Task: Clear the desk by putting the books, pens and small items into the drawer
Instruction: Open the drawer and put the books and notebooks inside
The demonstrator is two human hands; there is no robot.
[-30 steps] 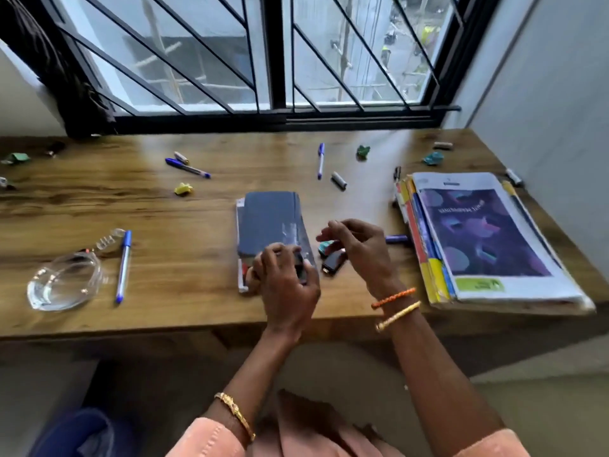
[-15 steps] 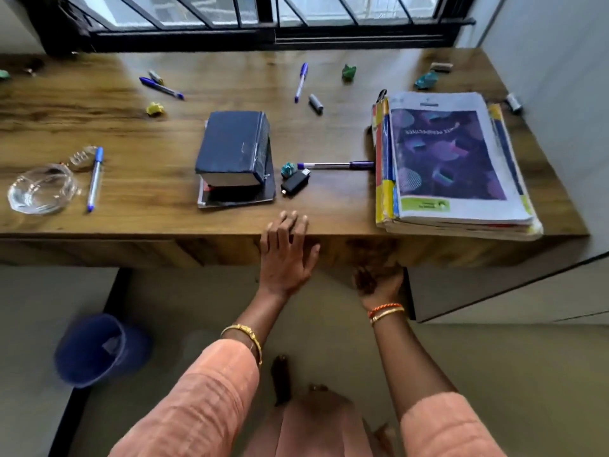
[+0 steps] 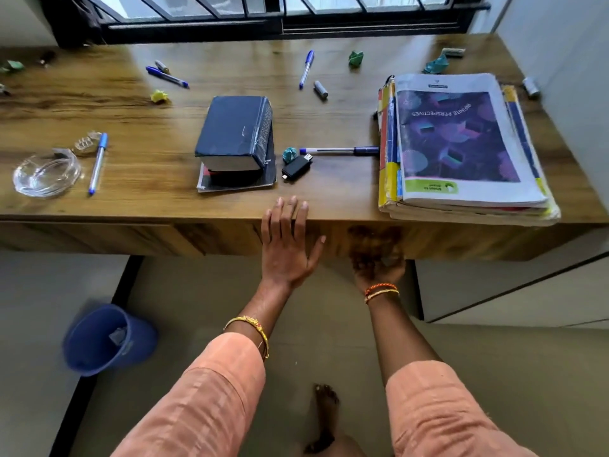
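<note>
**Drawer not yet open, desk fully loaded**

Drawer front (image 3: 230,237) sits flush under the desk edge, closed as far as you can judge, so the step in hand is opening it before anything goes in. Your left hand (image 3: 286,245) lies flat and relaxed against the front, fingertips (image 3: 290,203) hooked just over the desk top (image 3: 148,153), holding nothing. Your right hand (image 3: 377,258) is at the underside of the front, blurred and dark; whether its fingers have caught a lip or handle cannot be told.

Next you likely need a firm purchase under the edge with the right hand and a straight pull toward you, the left bracing or lifting clear so it does not pin the front. Your knees and bare foot (image 3: 324,407) are directly in the drawer's path; step back.

Everything still waits on top. The dark blue book (image 3: 235,130) rests on a thinner notebook (image 3: 237,181) at centre. Just right of it lie a teal paper ball (image 3: 290,154), a black USB stick (image 3: 296,168) and a pen (image 3: 339,150) whose cap end touches the magazine stack (image 3: 461,143). More pens (image 3: 168,77), caps and crumpled scraps are scattered toward the window. At the left are a glass dish (image 3: 46,174) and another blue pen (image 3: 98,163).

The big stack overhangs the desk edge slightly; take it in parts, for it looks floppy. A blue bin (image 3: 105,339) stands on the floor to your left, out of the way.
</note>
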